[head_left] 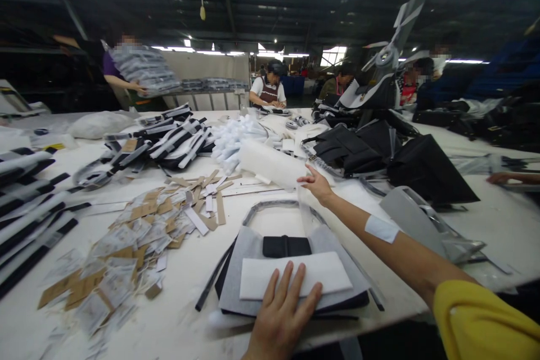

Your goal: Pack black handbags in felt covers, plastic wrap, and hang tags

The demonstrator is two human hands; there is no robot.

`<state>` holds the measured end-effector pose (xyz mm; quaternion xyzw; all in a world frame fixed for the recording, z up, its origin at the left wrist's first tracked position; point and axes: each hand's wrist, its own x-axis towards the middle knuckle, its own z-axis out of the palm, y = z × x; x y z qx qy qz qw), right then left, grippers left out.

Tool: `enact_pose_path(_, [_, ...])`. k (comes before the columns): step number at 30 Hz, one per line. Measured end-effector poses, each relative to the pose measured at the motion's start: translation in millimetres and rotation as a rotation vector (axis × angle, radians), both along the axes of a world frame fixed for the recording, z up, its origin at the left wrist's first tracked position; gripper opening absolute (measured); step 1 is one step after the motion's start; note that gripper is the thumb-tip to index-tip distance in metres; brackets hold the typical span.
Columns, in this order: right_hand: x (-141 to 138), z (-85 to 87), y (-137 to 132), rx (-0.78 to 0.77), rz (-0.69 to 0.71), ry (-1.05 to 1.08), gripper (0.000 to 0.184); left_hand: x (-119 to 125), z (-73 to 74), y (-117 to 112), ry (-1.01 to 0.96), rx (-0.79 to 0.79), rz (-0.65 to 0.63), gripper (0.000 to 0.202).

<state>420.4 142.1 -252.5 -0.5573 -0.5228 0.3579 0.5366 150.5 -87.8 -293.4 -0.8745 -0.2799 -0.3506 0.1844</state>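
Observation:
A handbag [248, 239] lies flat in front of me, its front covered with thin grey-white sheet and its handle [261, 206] wrapped in clear film. A dark buckled strap [287, 246] shows near its top. Across the bag's front lies a folded white foam sheet [329, 273]. My left hand [284, 309] rests on that sheet, fingers spread. Stretched forward past the handle, my right hand [316, 184] is at the near right end of a pile of white foam sheets [272, 163]. Its fingers are apart, the index finger extended; I see nothing held in it.
Paper tags and card pieces [139, 236] are strewn at left. Wrapped straps [37, 219] lie far left, with more wrapped bags [177, 140] behind. Black bags [358, 149] are heaped at right, near a grey sheet piece [411, 219]. Several co-workers stand or sit around the table.

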Motion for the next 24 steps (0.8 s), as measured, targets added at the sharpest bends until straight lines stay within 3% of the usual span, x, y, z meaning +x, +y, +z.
enact_pose_path(4, [4.0,1.4,8.1,0.118,-0.051,-0.083,0.087,-0.1,-1.4,1.3,0.011,0.015,-0.001,0.044])
enact_pose_path(7, [3.9,6.1,3.9,0.179,-0.003,-0.171,0.069,0.3,-1.6,1.9,0.005,0.015,-0.006,0.045])
enact_pose_path(13, [5.6,10.4,-44.4,0.218,0.182,-0.418,0.026,0.3,0.9,0.0,-0.012,-0.007,-0.008,0.044])
enact_pose_path(20, [12.0,0.5,-83.7,0.100,0.477,-0.606,0.026,3.1,-3.6,-0.1,-0.044,-0.009,-0.009,0.042])
enact_pose_path(24, [13.1,-4.1,-77.7,0.055,0.407,-0.669,0.028,3.5,-3.2,0.1,-0.044,0.002,-0.002,0.042])
